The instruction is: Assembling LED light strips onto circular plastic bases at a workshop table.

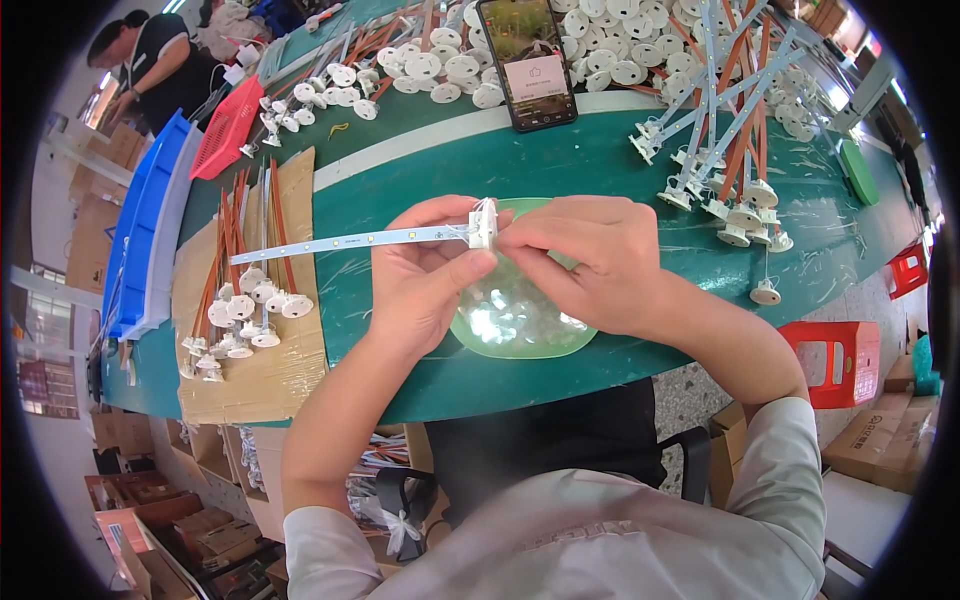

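My left hand [418,290] grips an LED strip [345,241] by the white round end cap [484,226] at its right end. The pale strip, dotted with small yellow LEDs, points out to the left, roughly level. My right hand [605,262] is closed in a pinch, thumb and forefinger tips against the cap's right face. Whatever lies between those fingertips is too small to make out. Just beneath both hands, a light green bowl [525,347] of small, shiny clear pieces sits on the green table [400,170].
Capped strips [240,315] lie on cardboard [295,385] at left, beside a blue bin [145,230] and a red basket [228,128]. A phone [528,65] stands behind the bowl. More strips [735,130] pile at right. A red stool [835,362] is lower right. Another person [160,65] works far left.
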The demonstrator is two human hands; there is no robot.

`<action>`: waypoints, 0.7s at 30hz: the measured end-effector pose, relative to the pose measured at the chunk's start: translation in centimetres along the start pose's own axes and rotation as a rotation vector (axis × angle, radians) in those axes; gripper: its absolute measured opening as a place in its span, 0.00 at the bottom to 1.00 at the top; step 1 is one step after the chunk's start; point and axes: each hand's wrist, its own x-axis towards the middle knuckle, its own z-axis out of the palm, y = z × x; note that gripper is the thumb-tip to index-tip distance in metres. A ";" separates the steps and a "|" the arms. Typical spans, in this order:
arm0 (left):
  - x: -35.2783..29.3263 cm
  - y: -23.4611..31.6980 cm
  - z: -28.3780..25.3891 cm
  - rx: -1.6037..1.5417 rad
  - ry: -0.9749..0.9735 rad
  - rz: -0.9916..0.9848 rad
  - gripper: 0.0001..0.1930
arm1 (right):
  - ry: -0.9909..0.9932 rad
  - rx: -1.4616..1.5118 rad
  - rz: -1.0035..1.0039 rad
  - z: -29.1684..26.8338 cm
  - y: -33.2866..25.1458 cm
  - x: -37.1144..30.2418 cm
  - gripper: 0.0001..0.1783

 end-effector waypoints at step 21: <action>-0.7 0.3 0.4 -0.102 -0.087 0.011 0.24 | 0.095 0.029 -0.026 0.3 -1.3 0.1 0.06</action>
